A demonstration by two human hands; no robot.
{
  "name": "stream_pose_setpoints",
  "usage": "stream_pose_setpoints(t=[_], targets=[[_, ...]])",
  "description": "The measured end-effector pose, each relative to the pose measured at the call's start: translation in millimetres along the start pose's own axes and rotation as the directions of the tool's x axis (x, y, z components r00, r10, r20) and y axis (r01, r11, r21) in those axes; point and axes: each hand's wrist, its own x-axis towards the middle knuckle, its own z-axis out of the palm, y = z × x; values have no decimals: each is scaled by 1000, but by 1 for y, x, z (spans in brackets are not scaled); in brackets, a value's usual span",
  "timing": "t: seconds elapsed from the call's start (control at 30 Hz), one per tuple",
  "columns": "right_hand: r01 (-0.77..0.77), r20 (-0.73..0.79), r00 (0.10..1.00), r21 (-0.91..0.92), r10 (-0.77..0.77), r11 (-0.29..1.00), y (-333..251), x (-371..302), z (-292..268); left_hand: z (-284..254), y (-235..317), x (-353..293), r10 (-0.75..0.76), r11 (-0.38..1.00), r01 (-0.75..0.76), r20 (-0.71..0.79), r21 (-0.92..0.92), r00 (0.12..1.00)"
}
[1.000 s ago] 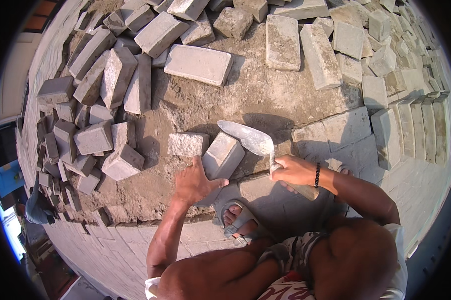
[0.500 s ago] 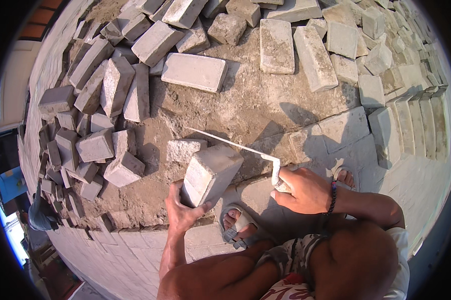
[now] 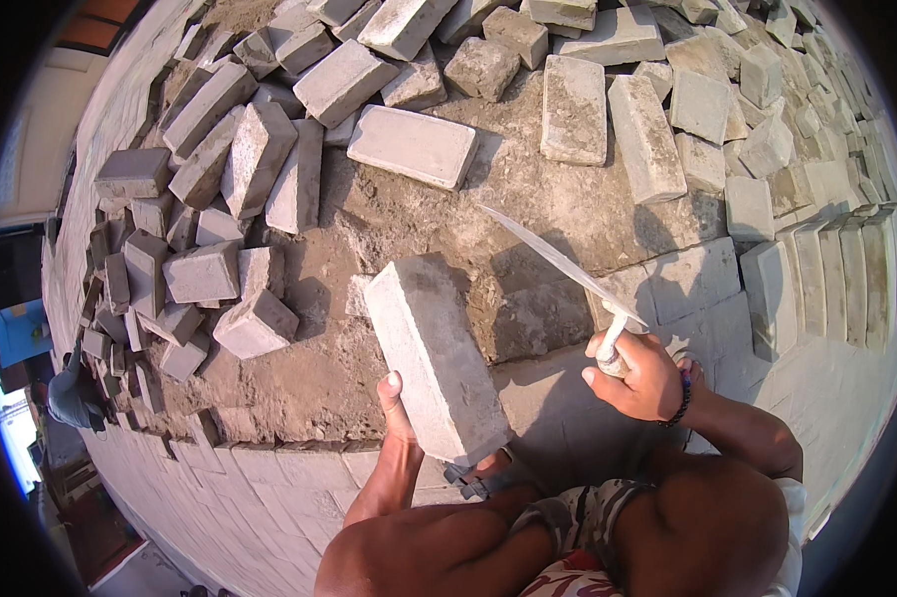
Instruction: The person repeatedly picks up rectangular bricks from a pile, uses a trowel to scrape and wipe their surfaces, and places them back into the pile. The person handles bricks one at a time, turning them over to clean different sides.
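Far left, heap of loose pavers [image 3: 202, 276] on bare dirt. Right of it, left hand [image 3: 399, 420] gripping a long grey block [image 3: 444, 368], thumb on its left side, other fingers hidden behind it. Block tilted, top end leaning left, partly covering a small rough chunk [image 3: 358, 296]; lower end in front of a sandalled foot [image 3: 490, 466]. Next, trowel [image 3: 558, 261], blade slanting up-left, apart from the block; right hand [image 3: 639, 378] closed around its handle, beaded bracelet [image 3: 683, 398] on wrist. Far right, row of blocks [image 3: 809, 267] side by side.
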Motion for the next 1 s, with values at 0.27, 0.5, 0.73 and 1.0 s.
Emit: stream_pose_setpoints(t=[0.27, 0.5, 0.73, 1.0], targets=[[295, 256, 946, -436, -197, 850, 35, 7, 23, -38, -18, 23, -43, 987, 54, 73, -154, 996], [-176, -121, 983, -432, 136, 884, 67, 21, -43, 2, -9, 2, 56, 980, -79, 122, 185, 991], [-354, -456, 848, -108, 270, 929, 104, -163, -60, 135, 41, 19, -242, 738, -29, 305, 674, 921], [-406, -751, 345, 421, 562, 811, 140, -303, 3, 315, -46, 57, -574, 410, -73, 319, 909, 754]])
